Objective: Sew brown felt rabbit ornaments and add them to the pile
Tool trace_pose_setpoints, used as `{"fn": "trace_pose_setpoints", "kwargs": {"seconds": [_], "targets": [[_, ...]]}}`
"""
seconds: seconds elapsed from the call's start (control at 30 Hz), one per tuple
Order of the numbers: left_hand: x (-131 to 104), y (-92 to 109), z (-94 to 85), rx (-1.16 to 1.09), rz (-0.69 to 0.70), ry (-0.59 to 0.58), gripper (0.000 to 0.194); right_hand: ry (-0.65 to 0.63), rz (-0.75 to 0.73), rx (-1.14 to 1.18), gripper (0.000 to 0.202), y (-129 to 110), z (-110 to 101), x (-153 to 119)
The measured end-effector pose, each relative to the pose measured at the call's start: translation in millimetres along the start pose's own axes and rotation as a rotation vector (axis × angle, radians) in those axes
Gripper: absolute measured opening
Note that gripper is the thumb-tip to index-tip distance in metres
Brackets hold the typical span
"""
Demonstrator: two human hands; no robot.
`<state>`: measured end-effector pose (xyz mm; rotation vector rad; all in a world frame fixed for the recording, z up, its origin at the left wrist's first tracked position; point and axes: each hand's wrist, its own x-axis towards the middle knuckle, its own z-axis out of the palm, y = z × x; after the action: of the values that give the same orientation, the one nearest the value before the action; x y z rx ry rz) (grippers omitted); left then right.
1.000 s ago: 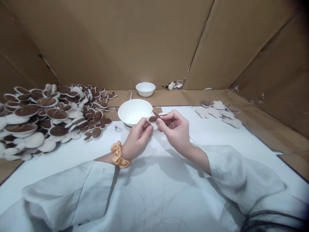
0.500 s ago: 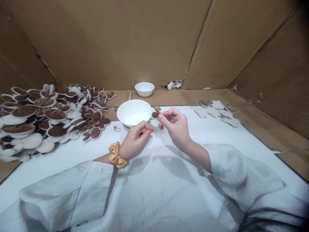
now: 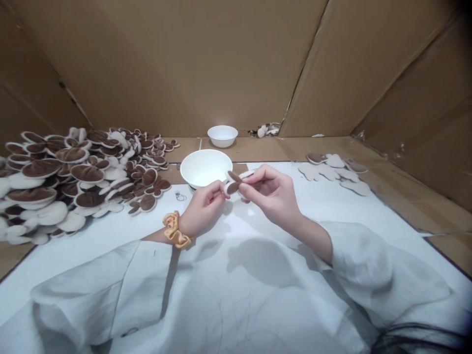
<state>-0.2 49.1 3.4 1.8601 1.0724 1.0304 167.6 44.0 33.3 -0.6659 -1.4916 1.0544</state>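
Observation:
Between the thumb and fingers of my right hand (image 3: 275, 194) is a brown-and-white plush piece (image 3: 233, 188) with two rounded, ear-like lobes pointing left. My left hand (image 3: 206, 209), with a yellow scrunchie (image 3: 176, 230) round its wrist, has its fingers curled together, and the fingertips are beside the lobes, close to or touching them. Whatever those fingers pinch is hidden. Just behind both hands stands a large white bowl (image 3: 202, 167), its lower part partly covered by my left hand.
On the left is a big heap of similar brown-and-white plush pieces (image 3: 88, 173). Several flat plush pieces (image 3: 335, 160) lie at the right. A smaller white bowl (image 3: 222, 136) stands by the cardboard wall (image 3: 177, 64). Small dark loops (image 3: 180, 196) rest on the white table.
The plush piece has turned in my right hand so its two lobes show more clearly, and it has come nearer my left fingertips. My left hand has shifted slightly left.

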Motion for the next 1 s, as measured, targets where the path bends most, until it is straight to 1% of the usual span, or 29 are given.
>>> {"fn": "trace_pose_setpoints", "kwargs": {"seconds": [0.07, 0.13, 0.2, 0.27, 0.33, 0.4, 0.47, 0.5, 0.6, 0.67, 0.73, 0.8, 0.87, 0.93, 1.0], "targets": [[5.2, 0.3, -8.3, 0.06, 0.023, 0.011, 0.009, -0.129, -0.003, -0.071, 0.011, -0.7, -2.7, -1.3], [10.5, 2.6, -16.8, 0.115, 0.029, 0.004, 0.01, -0.244, 0.004, -0.189, 0.008, 0.3, -5.1, -1.9], [14.8, 6.8, -22.6, 0.177, 0.026, -0.041, 0.01, -0.358, 0.017, -0.321, 0.005, 3.6, -6.4, -1.8], [17.4, 12.0, -24.2, 0.247, 0.016, -0.1, 0.01, -0.459, 0.035, -0.422, 0.005, 9.0, -7.1, -1.0], [17.8, 16.7, -21.8, 0.325, -0.002, -0.136, 0.011, -0.505, 0.059, -0.493, 0.008, 16.0, -7.9, 0.4], [15.9, 19.9, -16.9, 0.398, -0.01, -0.137, 0.011, -0.464, 0.092, -0.547, 0.009, 23.6, -9.2, 2.2], [11.7, 21.4, -11.1, 0.444, 0.0, -0.113, 0.011, -0.355, 0.131, -0.547, 0.007, 30.6, -10.9, 4.1], [8.9, 21.5, -8.1, 0.455, 0.014, -0.094, 0.011, -0.29, 0.155, -0.51, 0.007, 33.4, -11.6, 5.0], [-0.6, 19.4, 0.9, 0.457, 0.067, -0.021, 0.011, -0.126, 0.247, -0.253, 0.013, 37.3, -11.5, 6.9], [-6.4, 16.5, 6.6, 0.453, 0.097, 0.009, 0.013, -0.066, 0.291, -0.057, 0.018, 35.9, -9.5, 7.4], [-10.7, 13.0, 11.0, 0.471, 0.126, 0.037, 0.012, -0.027, 0.32, 0.072, 0.022, 32.7, -6.9, 7.3], [-12.5, 9.5, 12.9, 0.496, 0.145, 0.073, 0.012, -0.002, 0.357, 0.148, 0.022, 29.7, -5.2, 6.9], [-11.7, 6.9, 11.7, 0.489, 0.14, 0.087, 0.013, -0.005, 0.392, 0.224, 0.022, 28.1, -5.4, 6.7], [-8.8, 5.6, 7.7, 0.444, 0.131, 0.063, 0.013, -0.059, 0.408, 0.297, 0.021, 27.4, -7.5, 7.2], [-4.7, 5.9, 2.0, 0.39, 0.148, 0.001, 0.012, -0.155, 0.401, 0.324, 0.02, 25.9, -10.9, 8.4]]}}
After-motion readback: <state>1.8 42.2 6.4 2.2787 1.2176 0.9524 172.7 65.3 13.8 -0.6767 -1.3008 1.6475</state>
